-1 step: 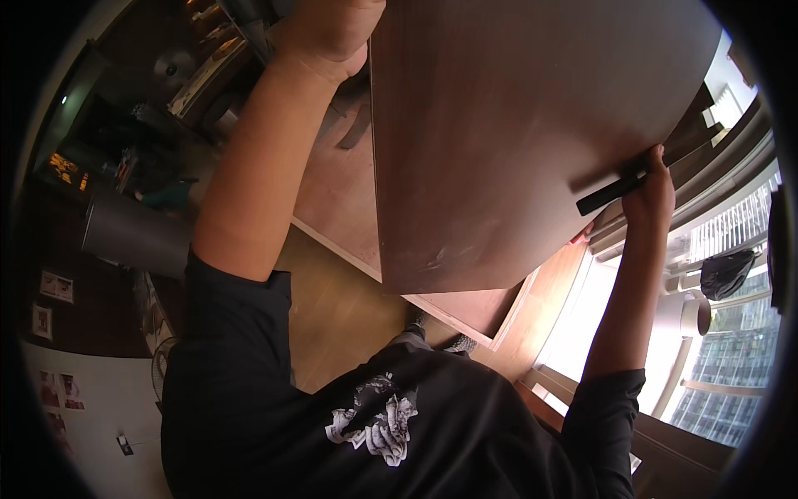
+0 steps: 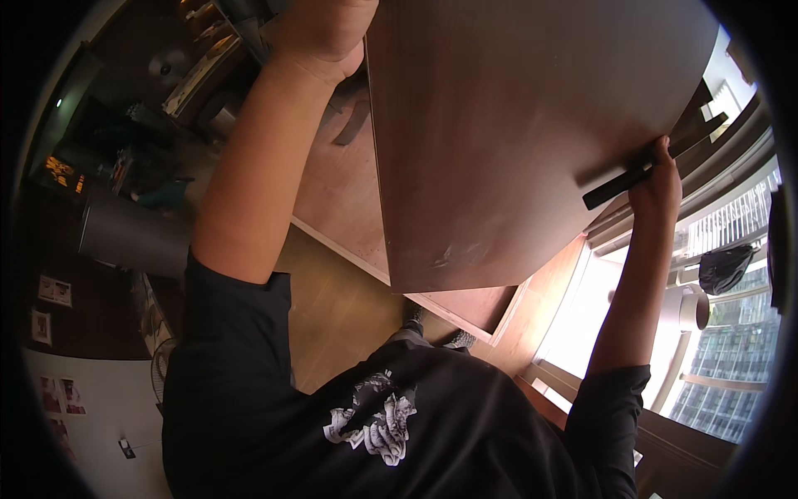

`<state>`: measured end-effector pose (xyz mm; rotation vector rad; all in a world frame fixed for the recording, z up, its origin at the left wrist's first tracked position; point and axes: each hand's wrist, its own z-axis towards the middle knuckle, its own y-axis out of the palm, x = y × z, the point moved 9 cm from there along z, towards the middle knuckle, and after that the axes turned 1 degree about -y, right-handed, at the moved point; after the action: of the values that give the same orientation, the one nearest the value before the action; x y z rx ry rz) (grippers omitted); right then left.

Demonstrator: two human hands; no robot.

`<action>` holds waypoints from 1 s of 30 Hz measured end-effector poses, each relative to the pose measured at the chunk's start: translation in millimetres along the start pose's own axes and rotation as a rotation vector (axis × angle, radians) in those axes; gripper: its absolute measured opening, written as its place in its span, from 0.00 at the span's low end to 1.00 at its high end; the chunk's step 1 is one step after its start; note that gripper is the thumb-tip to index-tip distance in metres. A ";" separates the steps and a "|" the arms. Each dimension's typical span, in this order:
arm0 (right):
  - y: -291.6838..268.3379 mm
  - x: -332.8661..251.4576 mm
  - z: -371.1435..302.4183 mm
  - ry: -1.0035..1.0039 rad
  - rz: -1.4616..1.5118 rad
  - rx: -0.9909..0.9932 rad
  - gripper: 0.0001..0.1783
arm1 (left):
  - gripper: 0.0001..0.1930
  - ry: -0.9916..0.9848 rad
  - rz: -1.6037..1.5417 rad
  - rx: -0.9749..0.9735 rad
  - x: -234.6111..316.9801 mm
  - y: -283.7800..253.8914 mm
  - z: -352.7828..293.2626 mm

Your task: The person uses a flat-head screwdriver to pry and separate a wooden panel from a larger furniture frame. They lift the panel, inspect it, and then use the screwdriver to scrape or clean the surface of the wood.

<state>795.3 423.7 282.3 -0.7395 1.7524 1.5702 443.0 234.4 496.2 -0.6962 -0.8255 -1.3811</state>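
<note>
A broad brown panel (image 2: 515, 125) fills the upper middle of my head view, tilted in front of the wearer's chest and covering part of a low wooden box (image 2: 449, 319). I find the left hand (image 2: 332, 33) at the panel's upper left edge, the forearm raised steeply; its fingers are hidden from me, so I cannot tell whether that grip is clenched or released. The right hand (image 2: 658, 191) I see better: its grip is wrapped around a black bar (image 2: 611, 190) at the panel's right edge, thumb up, one end of the bar sticking out across the brown face with a dark shadow beside it. Near the panel's bottom corner I make out pale scuffs. Left of the panel, a dark curved strip (image 2: 353, 125) lies on the pinkish surface of the box. Below, I see the feet (image 2: 461, 339) on the wooden floor (image 2: 332, 324), just beside the box rim, and the black shirt (image 2: 465, 416) with its pale print. Off to my right, a black bag (image 2: 726, 270) hangs by the bright window (image 2: 731, 366), with a white roll (image 2: 692, 312) just below it
</note>
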 end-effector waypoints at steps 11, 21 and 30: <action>77.5 4.8 -3.6 -0.108 -0.644 -0.059 0.21 | 0.31 -0.015 -0.403 0.357 -96.4 -133.1 -79.8; 53.4 259.7 14.4 0.132 -1.159 -0.421 0.15 | 0.45 -0.674 -0.679 1.133 -330.9 -182.0 -381.3; -19.4 491.4 -31.3 0.375 -1.471 -0.558 0.15 | 0.47 -0.832 -0.792 1.517 -464.3 -167.1 -594.8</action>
<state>502.2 399.5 -113.0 -2.0357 0.4535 0.7865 329.9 -14.8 -226.6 0.3984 -2.5630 -0.6171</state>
